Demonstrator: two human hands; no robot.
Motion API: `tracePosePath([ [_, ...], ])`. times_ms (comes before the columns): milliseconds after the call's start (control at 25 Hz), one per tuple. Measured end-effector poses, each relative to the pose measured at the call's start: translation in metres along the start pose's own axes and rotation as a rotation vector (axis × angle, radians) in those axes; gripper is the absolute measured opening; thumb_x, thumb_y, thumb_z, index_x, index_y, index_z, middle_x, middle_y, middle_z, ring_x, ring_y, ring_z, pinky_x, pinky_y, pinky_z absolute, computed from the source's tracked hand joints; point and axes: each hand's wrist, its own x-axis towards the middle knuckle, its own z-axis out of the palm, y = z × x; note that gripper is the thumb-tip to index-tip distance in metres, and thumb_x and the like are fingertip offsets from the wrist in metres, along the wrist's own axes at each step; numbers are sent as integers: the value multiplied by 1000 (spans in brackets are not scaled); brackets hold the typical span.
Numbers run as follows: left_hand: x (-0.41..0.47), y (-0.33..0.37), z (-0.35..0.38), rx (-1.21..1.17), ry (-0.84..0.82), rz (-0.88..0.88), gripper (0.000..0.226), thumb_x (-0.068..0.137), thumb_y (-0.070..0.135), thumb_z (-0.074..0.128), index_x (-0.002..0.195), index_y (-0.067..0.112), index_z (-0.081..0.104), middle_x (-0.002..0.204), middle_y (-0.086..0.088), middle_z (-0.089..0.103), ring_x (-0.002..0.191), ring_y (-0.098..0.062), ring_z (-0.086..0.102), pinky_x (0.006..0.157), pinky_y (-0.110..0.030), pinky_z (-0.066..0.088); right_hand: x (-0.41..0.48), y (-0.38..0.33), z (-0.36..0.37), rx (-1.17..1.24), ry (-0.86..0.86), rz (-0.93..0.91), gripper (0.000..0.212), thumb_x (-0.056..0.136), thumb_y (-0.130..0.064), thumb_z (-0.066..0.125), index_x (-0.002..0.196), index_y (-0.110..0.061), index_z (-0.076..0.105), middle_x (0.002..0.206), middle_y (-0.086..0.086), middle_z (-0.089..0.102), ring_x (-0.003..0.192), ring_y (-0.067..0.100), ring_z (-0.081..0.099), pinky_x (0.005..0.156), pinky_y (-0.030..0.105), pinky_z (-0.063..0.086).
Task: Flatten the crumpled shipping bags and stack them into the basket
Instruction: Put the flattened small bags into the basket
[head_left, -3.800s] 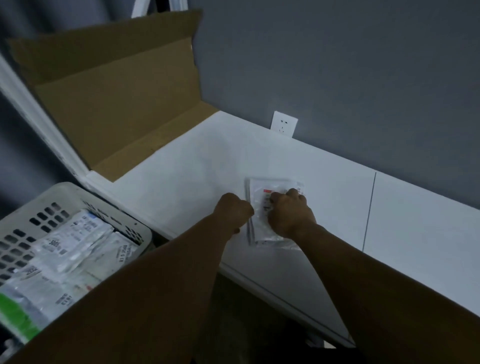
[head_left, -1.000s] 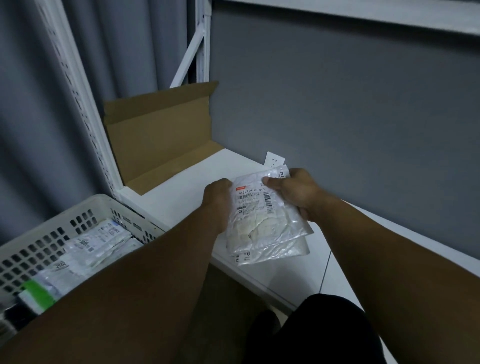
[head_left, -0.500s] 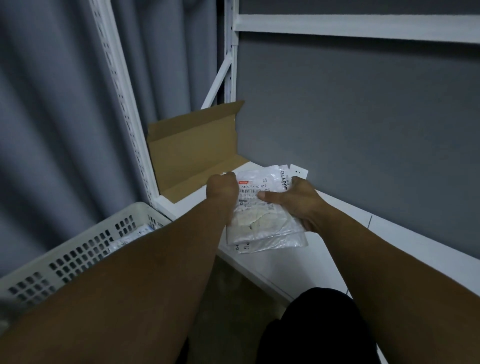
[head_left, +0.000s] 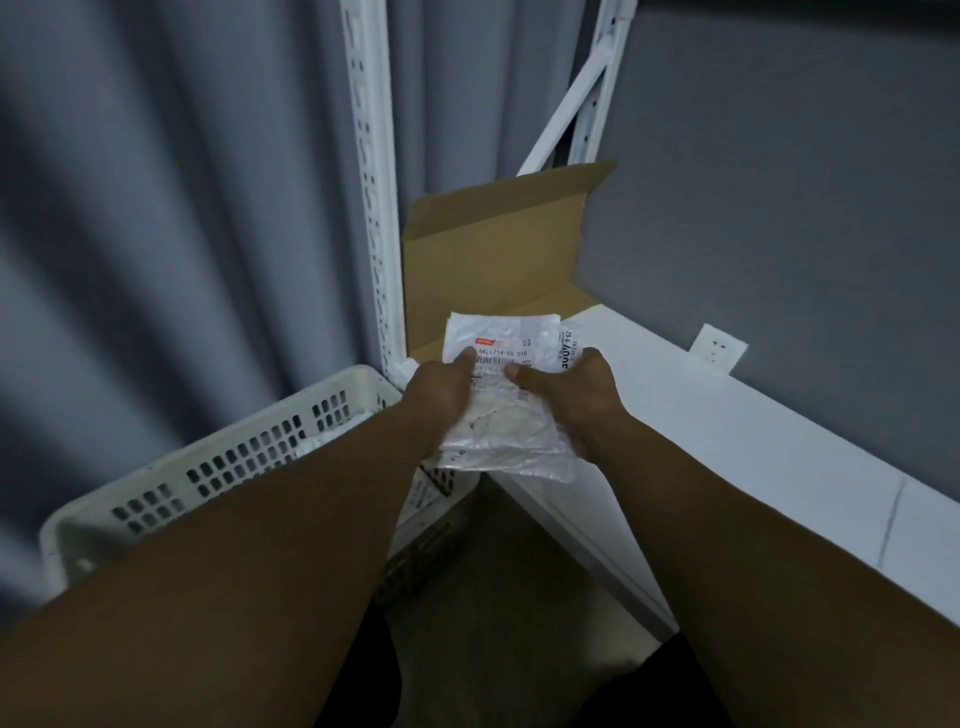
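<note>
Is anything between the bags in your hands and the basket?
Nothing visible blocks the way. The left hand and right hand hold the bags at the shelf's front edge; the basket stands just lower left, top open. The left forearm hides much of its inside.

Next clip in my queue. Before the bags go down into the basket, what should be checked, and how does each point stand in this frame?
1. Grip: left hand and right hand both pinch the shipping bags, thumbs on top: ok.
2. Bags flat: the lower edge looks wrinkled, but it is blurred: cannot tell.
3. Bags over the basket opening: held at its right side, by the shelf edge: not ok.
4. Room in the basket: the left forearm hides most of the inside: cannot tell.
5. Basket close to the hands: ok.
</note>
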Motion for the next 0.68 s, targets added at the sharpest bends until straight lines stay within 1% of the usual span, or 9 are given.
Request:
tracePosePath([
  [160,31,-16,-44,163,83,139,59,96,56,49,103,0,66,94,-14,68,87,-29,65,74,-30,44,21,12,50,91,-83,59,43,73,-20,90,108,-4,70,99,11,76,78,20,76,62,31,62],
  [200,38,-18,-53,186,83,162,58,96,55,51,103,0,67,92,-14,69,83,-28,65,71,-29,45,27,13,60,120,-86,72,51,73,-29,89,112,-3,68,103,11,76,82,21,76,65,32,62],
  [240,45,-21,-63,208,70,173,56,96,54,51,103,1,68,90,-12,69,78,-25,65,65,-28,45,35,13,71,109,-71,88,69,69,-45,89,119,-5,64,109,12,73,90,24,75,70,35,63],
  [320,56,-25,-79,274,23,191,49,96,52,52,101,6,65,86,-7,67,70,-18,62,56,-26,42,52,14,89,-177,-27,52,102,61,-73,78,138,-12,52,133,13,59,119,32,63,91,48,58],
  [400,64,-28,-92,389,-15,250,41,96,52,52,95,11,59,81,-2,61,67,-12,56,53,-24,38,63,14,103,-546,-48,-92,95,77,-72,66,151,-19,38,156,12,36,140,33,39,110,54,42],
  [440,68,-31,-97,434,-31,269,37,96,51,52,94,15,56,79,2,59,67,-9,55,53,-23,37,68,13,110,-630,-97,-171,85,85,-68,60,152,-21,37,158,9,33,142,31,35,113,54,38],
  [480,73,-34,-103,460,-53,283,34,96,51,52,95,17,54,79,5,57,68,-7,54,54,-22,37,72,12,118,-629,-201,-209,75,91,-65,56,150,-22,40,155,7,40,139,29,41,112,52,39],
  [560,83,-41,-111,464,-106,316,31,95,50,55,103,20,54,84,9,58,73,-4,55,57,-19,39,77,15,132,-508,-412,-119,57,99,-58,47,140,-20,52,135,5,60,119,24,59,101,43,49],
  [680,98,-54,-125,345,-176,329,33,92,47,61,111,20,58,99,4,68,88,-13,67,75,-26,55,88,23,144,-407,-490,38,37,103,-50,44,105,-20,65,102,4,71,91,20,67,79,31,53],
])
